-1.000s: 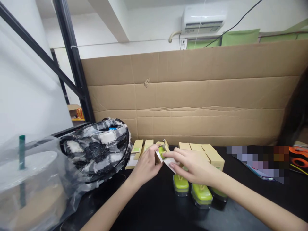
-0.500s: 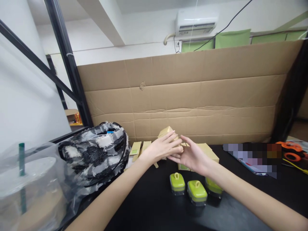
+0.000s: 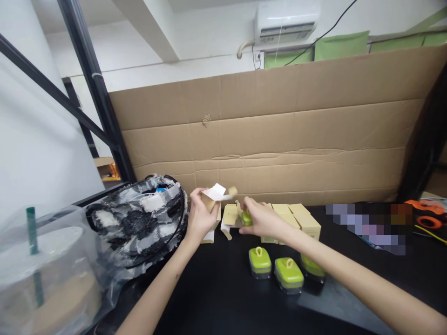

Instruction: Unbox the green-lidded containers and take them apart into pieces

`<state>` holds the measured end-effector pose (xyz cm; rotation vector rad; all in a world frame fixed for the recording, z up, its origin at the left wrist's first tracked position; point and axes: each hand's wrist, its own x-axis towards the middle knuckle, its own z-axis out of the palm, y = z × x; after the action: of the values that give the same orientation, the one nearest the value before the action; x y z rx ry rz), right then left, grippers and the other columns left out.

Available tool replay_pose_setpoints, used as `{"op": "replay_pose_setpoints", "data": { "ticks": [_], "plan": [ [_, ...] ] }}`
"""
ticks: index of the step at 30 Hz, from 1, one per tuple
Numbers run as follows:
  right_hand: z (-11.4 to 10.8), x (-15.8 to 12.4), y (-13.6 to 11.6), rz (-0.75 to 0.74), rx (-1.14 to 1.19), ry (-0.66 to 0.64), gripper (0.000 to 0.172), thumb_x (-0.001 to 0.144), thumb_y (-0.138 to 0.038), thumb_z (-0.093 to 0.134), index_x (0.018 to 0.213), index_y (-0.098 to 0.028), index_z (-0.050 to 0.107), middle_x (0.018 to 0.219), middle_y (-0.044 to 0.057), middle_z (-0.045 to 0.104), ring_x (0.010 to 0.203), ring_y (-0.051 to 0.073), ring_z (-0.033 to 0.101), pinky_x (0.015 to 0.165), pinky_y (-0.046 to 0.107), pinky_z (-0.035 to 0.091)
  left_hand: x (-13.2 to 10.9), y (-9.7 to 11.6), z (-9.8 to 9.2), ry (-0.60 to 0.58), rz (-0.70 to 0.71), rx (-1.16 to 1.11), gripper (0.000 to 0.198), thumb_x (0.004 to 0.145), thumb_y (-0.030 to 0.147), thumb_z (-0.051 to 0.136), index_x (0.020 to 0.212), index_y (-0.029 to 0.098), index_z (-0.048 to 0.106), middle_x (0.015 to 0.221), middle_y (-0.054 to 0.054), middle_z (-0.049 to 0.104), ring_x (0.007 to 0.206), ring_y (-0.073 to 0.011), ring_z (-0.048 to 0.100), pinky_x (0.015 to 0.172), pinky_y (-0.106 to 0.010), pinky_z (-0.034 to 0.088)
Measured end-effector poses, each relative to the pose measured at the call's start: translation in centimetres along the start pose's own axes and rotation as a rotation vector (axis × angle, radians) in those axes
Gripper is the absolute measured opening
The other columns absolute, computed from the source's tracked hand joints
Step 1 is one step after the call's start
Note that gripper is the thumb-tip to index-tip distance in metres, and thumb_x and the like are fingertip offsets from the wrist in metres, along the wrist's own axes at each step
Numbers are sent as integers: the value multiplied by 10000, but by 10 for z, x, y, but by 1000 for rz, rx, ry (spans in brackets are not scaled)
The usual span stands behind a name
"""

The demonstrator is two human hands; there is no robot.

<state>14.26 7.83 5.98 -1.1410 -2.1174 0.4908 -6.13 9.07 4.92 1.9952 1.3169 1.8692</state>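
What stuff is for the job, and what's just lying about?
Probably for the job:
open box in left hand
green container in right hand
three more containers
yellowish boxes

Seemingly just lying about:
black-and-white bag
cup in plastic

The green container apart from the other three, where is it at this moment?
In the head view, the green container is in the right hand, just right of centre, beyond the three other containers.

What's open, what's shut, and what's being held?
Small carton: open, in left hand
Green item: in right hand, mostly hidden
Carton between hands: flap open
Three green-lidded containers: shut, upright
Row of cartons at right: tops shut
Drink cup: lidded, straw in, bagged
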Motion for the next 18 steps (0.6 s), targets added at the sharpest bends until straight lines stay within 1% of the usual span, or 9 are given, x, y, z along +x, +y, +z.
{"op": "replay_pose_setpoints", "data": {
  "ticks": [3, 5, 7, 9, 11, 13, 14, 16, 18],
  "plan": [
    [15, 5, 5, 4, -229, -79, 477, 447, -189, 842, 831, -183, 559, 876, 74, 623, 870, 329, 610, 798, 439, 430, -6, -2, 8, 4, -283, -241, 527, 724, 288, 687, 1042, 233, 271, 993, -86, 619, 956, -263, 655, 844, -452, 507],
    [19, 6, 8, -8, -337, -117, 469, 424, -257, 870, 770, -192, 560, 785, 48, 622, 773, 300, 629, 703, 383, 458, -10, 2, 12, -22, -458, -403, 499, 751, 322, 678, 1031, 234, 276, 910, -67, 655, 820, -237, 693, 730, -400, 550],
    [16, 4, 7, -46, -413, -105, 412, 509, -375, 846, 742, -201, 554, 746, 40, 617, 730, 276, 630, 660, 363, 468, -13, 9, 15, -53, -594, -542, 461, 758, 317, 685, 1024, 217, 322, 889, -79, 676, 759, -225, 701, 674, -363, 559],
    [9, 0, 3, -105, -465, -25, 354, 653, -415, 766, 825, -185, 559, 842, 86, 624, 788, 289, 625, 686, 394, 478, -14, 17, 15, -76, -683, -652, 390, 766, 294, 687, 1008, 190, 399, 890, -91, 687, 759, -214, 700, 665, -323, 559],
    [2, -3, -3, -188, -494, 51, 379, 709, -330, 734, 985, -163, 534, 1027, 144, 594, 947, 316, 594, 783, 439, 475, -14, 24, 14, -103, -737, -742, 295, 795, 276, 662, 995, 163, 478, 891, -95, 696, 786, -204, 697, 674, -289, 555],
    [-2, -4, -7, -362, -521, 77, 470, 696, -203, 730, 1099, -169, 489, 1169, 160, 543, 1105, 326, 527, 893, 467, 449, -15, 31, 13, -165, -785, -819, 223, 826, 258, 627, 998, 141, 546, 892, -96, 705, 810, -202, 694, 689, -276, 555],
    [-3, -3, -7, -467, -534, 77, 478, 696, -146, 711, 1114, -177, 481, 1200, 156, 535, 1147, 323, 504, 925, 476, 440, -15, 33, 13, -207, -813, -852, 198, 843, 254, 606, 995, 130, 575, 884, -99, 710, 815, -204, 693, 695, -278, 557],
    [-2, -2, -5, -640, -557, 76, 398, 725, -67, 638, 1080, -178, 496, 1188, 155, 558, 1134, 319, 523, 918, 491, 461, -17, 37, 13, -277, -875, -899, 178, 879, 250, 554, 973, 113, 618, 856, -104, 718, 806, -207, 692, 697, -282, 559],
    [0, 0, -3, -709, -564, 79, 258, 771, -40, 560, 993, -165, 521, 1123, 167, 594, 1054, 318, 574, 856, 493, 502, -17, 40, 14, -305, -932, -921, 201, 906, 247, 505, 948, 102, 639, 821, -104, 721, 775, -202, 691, 678, -280, 559]
  ]
}}
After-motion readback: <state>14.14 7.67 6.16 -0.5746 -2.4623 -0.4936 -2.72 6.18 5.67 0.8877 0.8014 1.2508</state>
